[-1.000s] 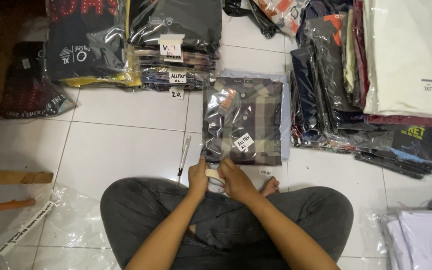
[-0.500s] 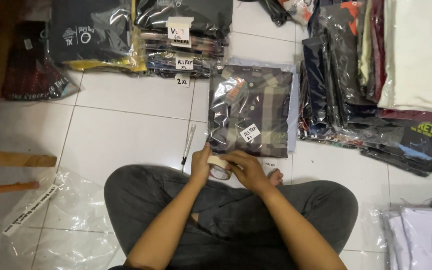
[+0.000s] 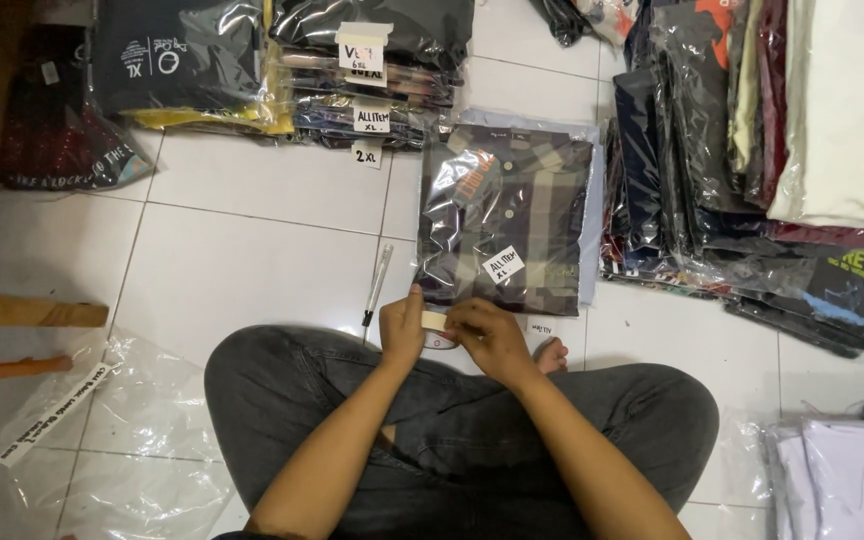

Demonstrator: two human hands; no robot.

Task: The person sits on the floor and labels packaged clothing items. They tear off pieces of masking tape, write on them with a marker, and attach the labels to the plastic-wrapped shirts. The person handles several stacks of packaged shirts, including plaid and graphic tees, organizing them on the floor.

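The person sits cross-legged on the tiled floor (image 3: 252, 250). Both hands meet over a tape roll (image 3: 439, 330): the left hand (image 3: 404, 325) pinches its side, the right hand (image 3: 487, 335) curls over it from 3 o'clock. The roll sits at 6 o'clock of a bagged plaid shirt (image 3: 507, 220), touching its near edge. A pen (image 3: 377, 285) lies at 9 o'clock. The tape could likely fold onto itself or wrinkle the slick bag if pulled askew.
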